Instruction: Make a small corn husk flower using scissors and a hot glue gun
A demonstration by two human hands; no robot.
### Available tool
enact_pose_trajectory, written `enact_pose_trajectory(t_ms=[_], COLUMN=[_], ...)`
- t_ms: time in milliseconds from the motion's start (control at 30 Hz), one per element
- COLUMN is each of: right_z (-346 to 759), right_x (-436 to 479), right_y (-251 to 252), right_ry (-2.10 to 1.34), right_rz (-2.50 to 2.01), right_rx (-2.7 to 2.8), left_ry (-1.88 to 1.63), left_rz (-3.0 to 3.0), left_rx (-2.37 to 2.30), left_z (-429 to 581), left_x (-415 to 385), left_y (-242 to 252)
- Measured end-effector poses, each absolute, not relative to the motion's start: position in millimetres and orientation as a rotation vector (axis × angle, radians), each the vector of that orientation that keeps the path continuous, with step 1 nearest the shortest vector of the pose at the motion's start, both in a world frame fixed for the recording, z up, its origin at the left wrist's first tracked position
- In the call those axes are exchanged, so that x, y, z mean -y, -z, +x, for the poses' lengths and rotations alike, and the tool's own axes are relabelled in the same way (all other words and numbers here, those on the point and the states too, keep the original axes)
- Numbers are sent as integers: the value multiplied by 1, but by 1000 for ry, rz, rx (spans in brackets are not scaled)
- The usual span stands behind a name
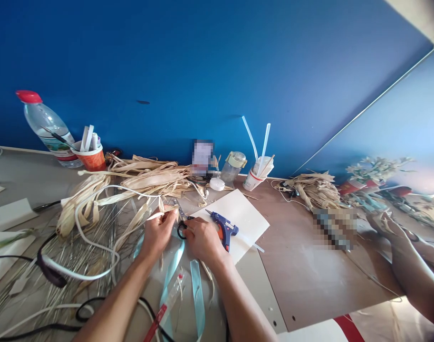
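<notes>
My left hand [159, 232] is closed in a pinch on a pale dried corn husk strip [162, 207], its end standing up past the fingers. My right hand [207, 240] grips scissors [182, 229] by their dark handles. The blades point up and left, close to my left fingertips; how far apart they are I cannot tell. Just right of my right hand, a blue glue gun [225, 230] lies on a white sheet [250, 216]. Light blue ribbon [197, 294] trails below and between my forearms, beside a clear and red pen-like item [163, 306].
Corn husks [149, 178] and thin dry stems cover the left side, crossed by a white cable [77, 228]. Along the blue wall stand a bottle [47, 126], an orange cup [91, 159], a jar [234, 166] and a cup of glue sticks [255, 176]. Another person's arm [402, 251] rests far right.
</notes>
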State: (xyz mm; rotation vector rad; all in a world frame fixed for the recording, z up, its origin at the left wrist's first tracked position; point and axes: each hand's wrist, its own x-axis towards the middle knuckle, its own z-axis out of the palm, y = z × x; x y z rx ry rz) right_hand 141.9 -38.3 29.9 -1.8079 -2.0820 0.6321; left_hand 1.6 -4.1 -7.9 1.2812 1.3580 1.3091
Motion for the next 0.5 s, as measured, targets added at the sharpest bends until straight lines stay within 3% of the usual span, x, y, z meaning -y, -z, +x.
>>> enact_pose_trajectory(t_ms=[500], right_z=[149], right_x=[40], right_y=[-35], right_ry=[-544], right_rz=[-1729], right_rx=[2167], left_ry=[-1183], left_rz=[1172], left_rx=[-1065], left_z=[5], left_x=[9], left_y=[-6])
